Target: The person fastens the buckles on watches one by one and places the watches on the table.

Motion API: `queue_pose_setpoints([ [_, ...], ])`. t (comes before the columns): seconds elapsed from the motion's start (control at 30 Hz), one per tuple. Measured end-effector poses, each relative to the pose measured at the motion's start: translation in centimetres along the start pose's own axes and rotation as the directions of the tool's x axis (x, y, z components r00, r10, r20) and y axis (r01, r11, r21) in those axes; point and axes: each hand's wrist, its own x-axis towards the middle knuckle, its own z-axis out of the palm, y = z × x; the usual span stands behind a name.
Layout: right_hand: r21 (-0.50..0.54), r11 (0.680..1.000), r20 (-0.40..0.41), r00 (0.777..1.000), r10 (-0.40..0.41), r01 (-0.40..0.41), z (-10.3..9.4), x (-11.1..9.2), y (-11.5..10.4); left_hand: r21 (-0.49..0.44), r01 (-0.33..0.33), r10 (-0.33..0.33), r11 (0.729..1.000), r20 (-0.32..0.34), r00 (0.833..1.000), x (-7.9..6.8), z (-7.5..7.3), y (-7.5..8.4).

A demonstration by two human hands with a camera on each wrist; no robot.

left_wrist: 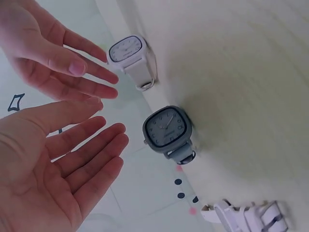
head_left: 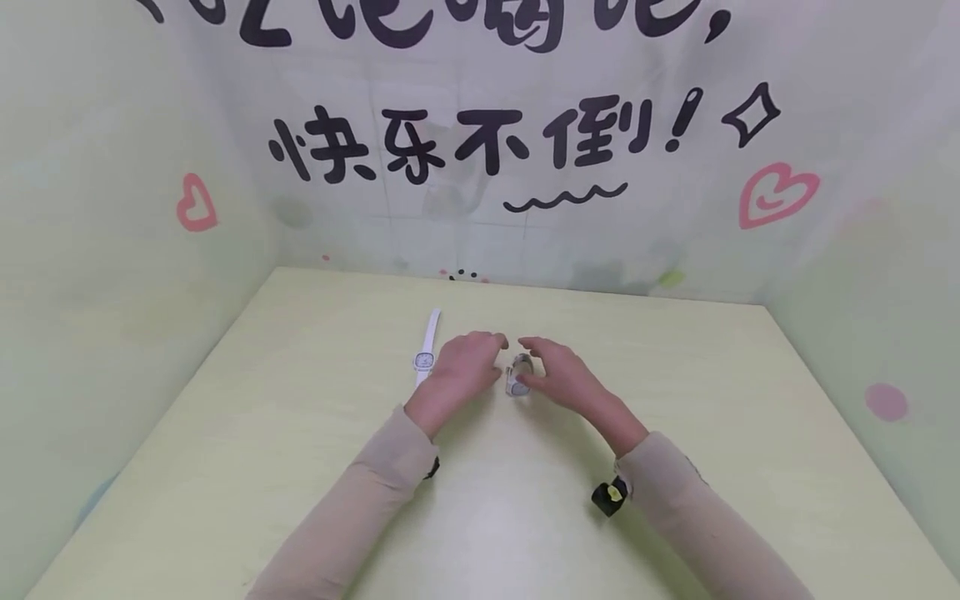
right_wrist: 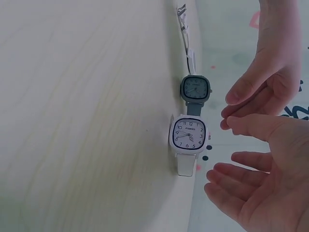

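Observation:
In the head view my left hand (head_left: pixel 465 364) and right hand (head_left: pixel 558 372) face each other over the table, fingers loosely bent and holding nothing. Between them is a wristwatch (head_left: pixel 517 386), partly covered by my right thumb. The right wrist view shows a white square-faced watch (right_wrist: pixel 188 134) and a grey-green one (right_wrist: pixel 195 89) behind it, both apart from the fingers. From the left wrist, the grey-green watch (left_wrist: pixel 167 128) appears nearer than the white one (left_wrist: pixel 126 50). Another white watch (head_left: pixel 424 360) lies stretched out left of my left hand, which hides part of its strap.
The pale wooden table (head_left: pixel 480 517) meets a printed white backdrop (head_left: pixel 480 225) at the back, with similar panels left and right. A small black device (head_left: pixel 609 497) hangs at the right sleeve's cuff.

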Motion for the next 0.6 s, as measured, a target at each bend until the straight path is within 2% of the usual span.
queue_pose_setpoints([
  [0.2,0.017,1.000,-0.018,1.000,-0.014,0.015,-0.1,-0.4,-0.5,-0.020,0.024,-0.024,1.000,-0.003,1.000,-0.4,-1.0,-0.9],
  [0.6,0.065,0.997,-0.024,0.999,-0.049,0.050,-0.6,0.0,-2.2,0.051,0.057,-0.057,0.997,-0.007,0.998,-0.7,-2.5,-2.7],
])
